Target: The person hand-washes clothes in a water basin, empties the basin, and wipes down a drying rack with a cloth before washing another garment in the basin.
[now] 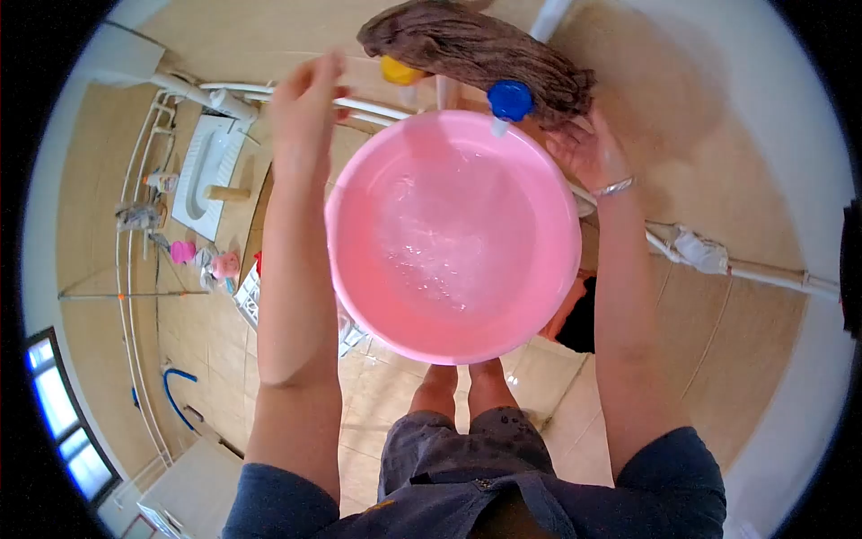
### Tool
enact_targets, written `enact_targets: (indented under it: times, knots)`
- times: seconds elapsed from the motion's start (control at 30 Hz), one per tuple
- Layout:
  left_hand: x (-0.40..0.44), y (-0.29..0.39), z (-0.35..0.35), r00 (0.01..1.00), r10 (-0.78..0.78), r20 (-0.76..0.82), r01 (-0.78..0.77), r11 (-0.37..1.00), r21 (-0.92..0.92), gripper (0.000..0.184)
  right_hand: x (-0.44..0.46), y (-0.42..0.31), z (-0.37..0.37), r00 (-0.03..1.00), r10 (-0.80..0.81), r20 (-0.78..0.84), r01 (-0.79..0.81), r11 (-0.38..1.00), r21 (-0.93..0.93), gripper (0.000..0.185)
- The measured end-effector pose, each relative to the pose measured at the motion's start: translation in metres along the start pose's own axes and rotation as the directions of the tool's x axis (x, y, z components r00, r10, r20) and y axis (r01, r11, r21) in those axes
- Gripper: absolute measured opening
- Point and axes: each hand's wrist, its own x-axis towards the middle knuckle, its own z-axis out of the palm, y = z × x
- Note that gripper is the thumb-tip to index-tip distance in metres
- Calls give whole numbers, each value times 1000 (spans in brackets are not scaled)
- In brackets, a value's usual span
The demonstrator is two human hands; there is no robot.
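A wrung-looking brown cloth (476,49) lies bunched across the top, above the yellow-handled tap (400,70) and the blue-handled tap (510,101). At its lower right end my right hand (588,153) has the cloth between thumb and fingers; a silver bracelet circles that wrist. My left hand (310,103) is held up left of the yellow tap, apart from the cloth, slightly blurred, with fingers apart and nothing in them. Below the taps, between my forearms, a pink basin (346,269) holds rippling water with a few bubbles.
White pipes (368,112) run along the tiled wall behind the basin. A squat toilet (205,171) is at left, with a pink cup (182,251) and bottles nearby. A wrapped pipe joint (700,250) sits at right. A dark and orange item (575,319) is partly hidden behind the basin.
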Motion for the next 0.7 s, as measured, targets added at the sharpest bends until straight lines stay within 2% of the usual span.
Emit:
enact_targets:
  times: [0.03,0.07,0.13,0.17,0.2,0.23,0.27,0.3,0.37,0.4,0.43,0.47,0.5,0.57,0.6,0.63,0.7]
  knots:
    - [-6,-14,-9,998,53,-43,-52,999,15,30,-5,6,-18,997,51,60,-48,997,-61,39]
    - [-16,-30,-13,991,109,-82,-107,994,32,28,-18,11,-33,999,37,-10,-38,994,-106,34]
    - [-47,-68,-8,996,91,25,-94,942,322,27,-46,28,-82,988,-28,-153,6,990,-140,25]
    - [-73,-82,7,990,90,107,-131,867,480,23,-57,44,-123,973,-69,-221,38,990,-139,22]
    - [-88,-127,6,954,6,298,-182,804,566,20,-71,59,-159,927,-78,-368,30,990,-135,19]
    - [-107,-151,12,885,-20,466,-310,721,620,25,-86,76,-197,859,-83,-505,19,991,-131,17]
    - [-126,-170,18,789,-68,611,-443,628,641,36,-102,99,-241,799,-57,-599,-68,981,-184,16]
    - [-143,-191,24,776,-73,626,-450,632,631,36,-116,122,-282,732,-37,-681,-160,961,-224,15]
    - [-171,-224,30,681,-310,663,-581,322,747,55,-149,163,-334,561,-15,-827,-506,785,-357,31]
    - [-177,-232,33,670,-320,670,-589,320,742,55,-161,189,-369,550,-4,-835,-512,788,-342,31]
    - [-180,-240,36,600,-410,687,-628,291,721,59,-170,217,-408,586,-186,-789,-552,622,-556,50]
    - [-185,-248,36,524,-500,690,-665,265,698,63,-178,241,-444,634,-339,-695,-572,399,-717,71]
    - [-190,-259,33,514,-513,688,-672,258,694,63,-181,262,-475,630,-324,-706,-581,407,-705,71]
    - [-196,-280,24,553,-345,758,-652,387,652,60,-182,299,-519,576,-262,-774,-660,409,-630,95]
    - [-197,-278,26,551,-352,756,-659,372,654,60,-181,290,-492,597,-241,-766,-642,429,-635,98]
    - [-195,-268,29,474,-143,869,-844,210,494,62,-180,290,-487,601,-226,-767,-638,443,-630,98]
    - [-196,-273,29,319,29,947,-947,-29,320,65,-169,302,-486,282,-199,-939,-876,347,-336,95]
